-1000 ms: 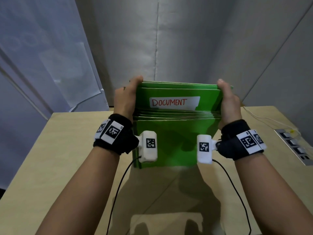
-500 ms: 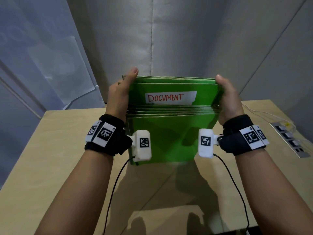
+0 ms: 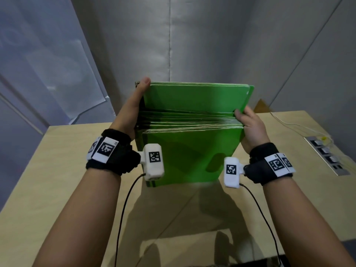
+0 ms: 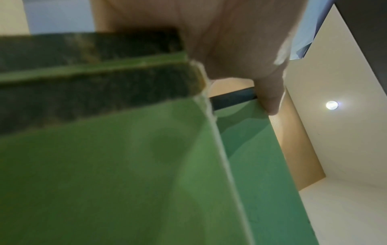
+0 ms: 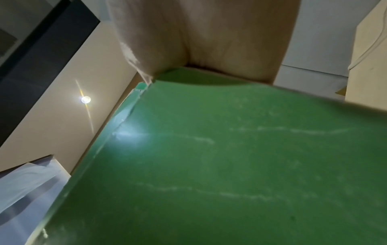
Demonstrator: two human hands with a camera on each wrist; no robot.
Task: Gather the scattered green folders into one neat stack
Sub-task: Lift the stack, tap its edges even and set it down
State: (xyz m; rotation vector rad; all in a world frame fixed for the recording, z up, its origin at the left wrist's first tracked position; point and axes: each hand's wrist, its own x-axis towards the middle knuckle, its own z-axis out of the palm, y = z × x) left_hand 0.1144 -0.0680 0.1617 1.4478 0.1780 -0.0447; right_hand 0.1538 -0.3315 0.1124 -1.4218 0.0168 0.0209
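Note:
A stack of green folders (image 3: 188,157) stands on edge on the wooden table (image 3: 57,170), straight ahead of me. The far folders rise higher than the near ones. My left hand (image 3: 131,112) presses flat against the stack's left side, thumb straight up at the top corner. In the left wrist view a straight finger (image 4: 270,99) touches the far folder's edge beside the green folders (image 4: 104,165). My right hand (image 3: 252,128) holds the right edge, thumb over the near folders' tops and fingers curled behind. The right wrist view shows the palm (image 5: 209,33) against the green folders (image 5: 230,165).
A socket panel (image 3: 327,155) is set into the table at the right, with a white cable (image 3: 289,122) running to it. Grey walls close in behind the table. A pale plastic sheet (image 3: 48,64) hangs at the left. Black wrist-camera cables trail toward me.
The white DOCUMENT label no longer shows. The far folders now stand higher than the near ones. My right hand has slid down the right edge; my left stays by the top corner.

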